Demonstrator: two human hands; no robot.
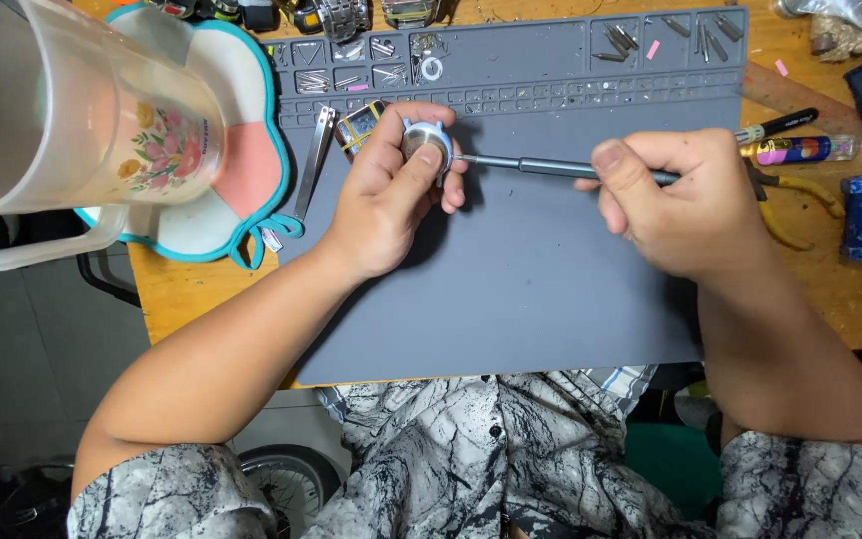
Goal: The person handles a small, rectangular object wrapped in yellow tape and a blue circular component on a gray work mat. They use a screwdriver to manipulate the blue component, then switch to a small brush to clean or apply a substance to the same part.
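Observation:
My left hand (pixel 391 195) grips a small round metal watch case (pixel 425 141) above the grey work mat (pixel 521 289), thumb pressed on its rim. My right hand (pixel 680 205) holds a slim grey screwdriver (pixel 551 167) lying level, its tip touching the right side of the watch case. Both hands hover over the mat's upper middle area.
Metal tweezers (pixel 317 150) and a small square part (pixel 361 125) lie left of the hands. The mat's top compartments (pixel 511 45) hold small pins and parts. A clear plastic jug (pixel 62 110) stands at far left on a scalloped pad. Yellow-handled pliers (pixel 800 195), a pen and a blue spool sit right.

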